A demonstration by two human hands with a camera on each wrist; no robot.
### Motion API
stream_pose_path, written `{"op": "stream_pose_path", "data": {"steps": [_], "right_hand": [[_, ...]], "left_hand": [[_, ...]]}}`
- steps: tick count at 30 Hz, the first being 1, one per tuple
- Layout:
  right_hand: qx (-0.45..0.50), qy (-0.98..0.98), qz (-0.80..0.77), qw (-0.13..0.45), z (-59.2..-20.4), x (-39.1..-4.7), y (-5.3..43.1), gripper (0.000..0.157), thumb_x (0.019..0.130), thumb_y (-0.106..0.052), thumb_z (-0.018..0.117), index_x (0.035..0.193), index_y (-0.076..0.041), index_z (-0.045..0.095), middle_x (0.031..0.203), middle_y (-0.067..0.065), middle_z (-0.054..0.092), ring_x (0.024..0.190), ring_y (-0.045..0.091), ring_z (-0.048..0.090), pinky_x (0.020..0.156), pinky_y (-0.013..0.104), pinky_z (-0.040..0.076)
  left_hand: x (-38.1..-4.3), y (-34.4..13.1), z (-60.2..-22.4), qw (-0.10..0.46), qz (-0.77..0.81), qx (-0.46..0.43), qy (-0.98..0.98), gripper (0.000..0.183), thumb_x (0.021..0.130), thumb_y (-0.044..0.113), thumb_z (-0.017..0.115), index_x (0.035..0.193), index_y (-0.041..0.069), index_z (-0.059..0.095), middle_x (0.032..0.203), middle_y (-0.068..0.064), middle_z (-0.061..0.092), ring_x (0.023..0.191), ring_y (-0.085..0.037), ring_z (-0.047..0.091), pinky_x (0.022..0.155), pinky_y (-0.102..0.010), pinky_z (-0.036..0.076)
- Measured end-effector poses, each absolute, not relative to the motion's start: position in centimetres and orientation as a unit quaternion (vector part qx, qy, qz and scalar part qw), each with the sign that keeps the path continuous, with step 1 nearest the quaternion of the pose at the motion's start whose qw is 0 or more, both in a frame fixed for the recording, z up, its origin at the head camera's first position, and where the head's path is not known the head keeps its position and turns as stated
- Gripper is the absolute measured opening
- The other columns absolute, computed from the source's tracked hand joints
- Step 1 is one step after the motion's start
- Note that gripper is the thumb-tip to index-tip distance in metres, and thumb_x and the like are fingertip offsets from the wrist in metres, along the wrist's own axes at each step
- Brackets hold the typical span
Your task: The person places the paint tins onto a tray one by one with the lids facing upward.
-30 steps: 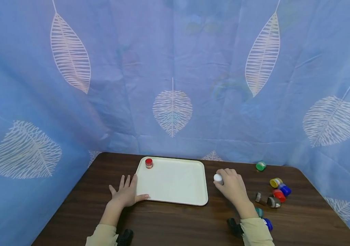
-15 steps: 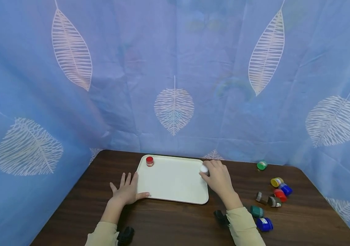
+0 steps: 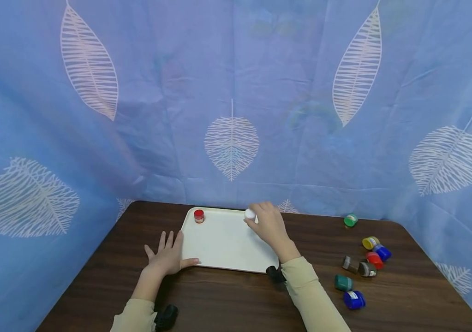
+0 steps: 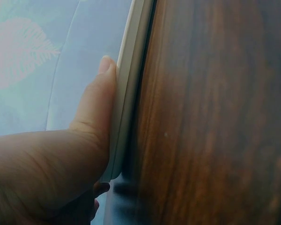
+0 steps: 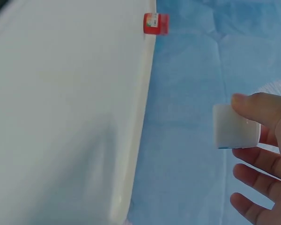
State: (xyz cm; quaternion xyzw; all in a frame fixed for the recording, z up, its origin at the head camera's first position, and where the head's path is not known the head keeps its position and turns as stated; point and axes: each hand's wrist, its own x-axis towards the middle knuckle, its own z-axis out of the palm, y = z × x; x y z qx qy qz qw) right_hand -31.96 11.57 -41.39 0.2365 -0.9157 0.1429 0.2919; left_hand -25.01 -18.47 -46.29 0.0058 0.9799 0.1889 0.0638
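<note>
A small white jar [image 3: 250,214] is pinched between the thumb and fingers of my right hand [image 3: 268,224], over the far right part of the cream tray [image 3: 227,244]. The right wrist view shows the white jar [image 5: 235,126] held in the air, with the other fingers loosely bent below it. My left hand [image 3: 165,259] lies spread at the tray's near left corner. Its thumb rests along the tray's near edge, also seen in the left wrist view, where the rim [image 4: 128,79] runs beside it. A red jar [image 3: 199,216] stands upright in the tray's far left corner.
On the right of the dark wooden table [image 3: 219,304] lie several jars: a green one [image 3: 350,220], a yellow one [image 3: 370,243], a red one [image 3: 374,260], a teal one [image 3: 343,282] and a blue one [image 3: 354,299] among them. A blue leaf-patterned cloth [image 3: 169,115] hangs behind.
My right hand has carried the white jar leftward from beside the tray to above its far part. The left hand keeps its place at the tray's corner.
</note>
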Motion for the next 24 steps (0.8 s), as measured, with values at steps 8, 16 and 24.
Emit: {"op": "stream_pose_path", "data": {"steps": [8, 16, 24], "right_hand": [[0.238, -0.923, 0.147, 0.263, -41.9, -34.2, 8.9, 0.032, 0.082, -0.031, 0.079, 0.108, -0.013, 0.069, 0.099, 0.007, 0.071, 0.092, 0.028, 0.064, 0.076, 0.043, 0.052], [0.236, -0.938, 0.155, 0.203, -42.0, -36.2, 6.5, 0.033, 0.083, -0.032, 0.077, 0.109, -0.013, 0.07, 0.103, 0.007, 0.072, 0.097, 0.029, 0.065, 0.082, 0.043, 0.053], [0.225, -0.954, 0.151, 0.129, -42.8, -38.0, 4.5, 0.033, 0.083, -0.029, 0.078, 0.11, -0.013, 0.07, 0.109, 0.007, 0.071, 0.102, 0.03, 0.063, 0.086, 0.046, 0.052]], "left_hand": [[-24.9, -18.7, -46.5, 0.061, 0.187, 0.008, 0.98, 0.113, 0.077, 0.073, 0.062, 0.157, 0.008, 0.016, 0.161, -0.026, 0.012, 0.15, -0.047, 0.0, 0.102, -0.083, -0.004], [-24.8, -18.7, -46.4, 0.068, 0.188, 0.003, 0.98, 0.112, 0.077, 0.073, 0.062, 0.157, 0.008, 0.016, 0.161, -0.026, 0.012, 0.15, -0.047, 0.0, 0.102, -0.083, -0.004], [-25.1, -18.7, -46.6, 0.066, 0.19, 0.004, 0.98, 0.113, 0.077, 0.074, 0.062, 0.157, 0.009, 0.015, 0.162, -0.025, 0.012, 0.15, -0.046, -0.001, 0.103, -0.082, -0.005]]}}
